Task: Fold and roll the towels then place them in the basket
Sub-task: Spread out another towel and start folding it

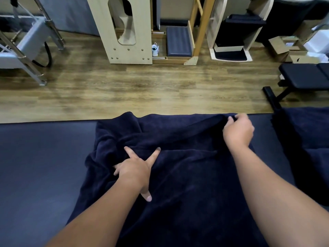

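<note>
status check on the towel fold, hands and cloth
Left hand flat, pressing the navy towel. Right hand pinching its far right corner. Towel spread, still rumpled at left. No basket in view.

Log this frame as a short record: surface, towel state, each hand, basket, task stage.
surface: dark mat on a wood floor
towel: navy towel spread on the mat, rumpled, not yet folded or rolled
left hand: left hand presses on the towel, fingers spread
right hand: right hand pinches the towel's far right corner
second cloth: dark cloth at right
basket: none in view
stage: spreading out, before the first fold
</note>
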The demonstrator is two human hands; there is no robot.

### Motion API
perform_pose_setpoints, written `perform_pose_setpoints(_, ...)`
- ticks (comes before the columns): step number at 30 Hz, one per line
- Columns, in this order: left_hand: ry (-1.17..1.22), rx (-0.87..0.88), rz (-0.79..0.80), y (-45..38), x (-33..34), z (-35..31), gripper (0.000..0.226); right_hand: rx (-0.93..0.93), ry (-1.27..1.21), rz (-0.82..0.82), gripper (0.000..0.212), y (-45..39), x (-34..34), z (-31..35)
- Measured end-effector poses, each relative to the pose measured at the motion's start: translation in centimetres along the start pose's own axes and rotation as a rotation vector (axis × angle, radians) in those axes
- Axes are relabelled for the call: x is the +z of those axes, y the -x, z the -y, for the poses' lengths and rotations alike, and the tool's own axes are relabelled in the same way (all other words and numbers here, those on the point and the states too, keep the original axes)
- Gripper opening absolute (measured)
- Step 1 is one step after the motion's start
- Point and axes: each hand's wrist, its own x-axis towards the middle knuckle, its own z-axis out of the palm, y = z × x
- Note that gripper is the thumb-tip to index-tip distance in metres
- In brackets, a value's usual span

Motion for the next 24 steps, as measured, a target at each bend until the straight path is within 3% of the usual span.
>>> perform_pose_setpoints(2, 0.0, -0.002, 0.005, -0.1, 0.0, 0.1, 0.16, -0.016, -0.055, 0.009, 0.032, -0.5, 0.2, 0.5)
perform_pose_setpoints(5, -0.004, 0.002, 0.008, -0.1, -0.2, 0.3, 0.162, -0.233, 0.021, 0.122, 0.05, 1.0, 1.5, 0.4)
perform_pose_setpoints(9, -0.032, 0.001, 0.046, 0.3, -0.6, 0.2, 0.16, -0.535, 0.35, 0.283, 0.043, 2.8, 4.0, -1.1)
perform_pose_setpoints(12, -0.094, 0.065, -0.002, 0.2, -1.0, 0.6, 0.146, -0.428, 0.337, 0.311, 0.058, 2.5, 4.6, -0.7)
perform_pose_setpoints(14, -0.05, 0.126, -0.18, -0.6, -1.9, 2.0, 0.112, -0.365, 0.285, 0.305, 0.06, 1.6, 4.5, -0.3)
perform_pose_setpoints(16, 0.13, 0.1, -0.397, -1.8, -3.2, 3.6, 0.068, -0.302, 0.294, 0.279, 0.052, 0.5, 4.2, 0.0)
perform_pose_setpoints(17, 0.198, 0.066, -0.455, -2.6, -3.6, 4.3, 0.057, -0.256, 0.303, 0.27, 0.049, -0.1, 4.1, 0.1)
perform_pose_setpoints(22, 0.356, 0.021, -0.371, -5.5, -4.1, 5.0, 0.026, -0.1, 0.375, 0.303, 0.031, -2.3, 3.5, 0.1)
perform_pose_setpoints(24, 0.535, -0.017, -0.426, -6.3, -4.8, 5.1, 0.017, -0.065, 0.33, 0.228, 0.025, -3.0, 3.1, 0.2)
